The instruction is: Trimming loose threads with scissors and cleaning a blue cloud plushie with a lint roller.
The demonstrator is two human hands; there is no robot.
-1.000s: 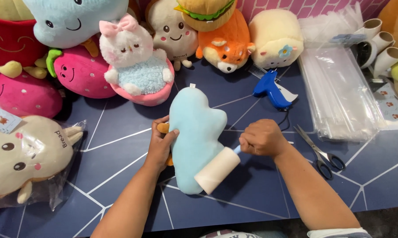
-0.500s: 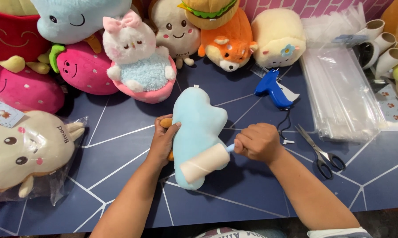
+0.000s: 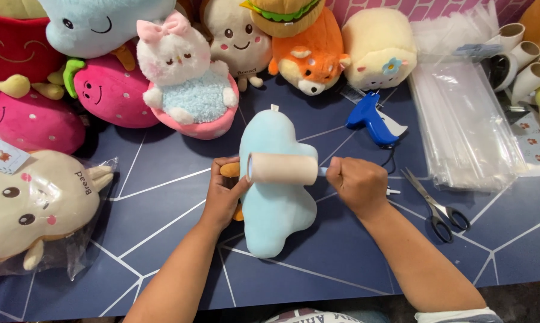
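My left hand point(image 3: 225, 194) steadies the blue plush point(image 3: 276, 203); right fingers point(image 3: 356, 182) grip the lint roller point(image 3: 283, 168), mid-roll; next stroke needs light pressure.

Room's open in front of me on the table point(image 3: 341, 263); scissors point(image 3: 437, 206) and glue gun point(image 3: 371, 119) crowd my right side.

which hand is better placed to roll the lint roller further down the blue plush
Right. The right hand already holds the lint roller by its handle, lying across the blue plush. The left hand is busy steadying the plush's edge.
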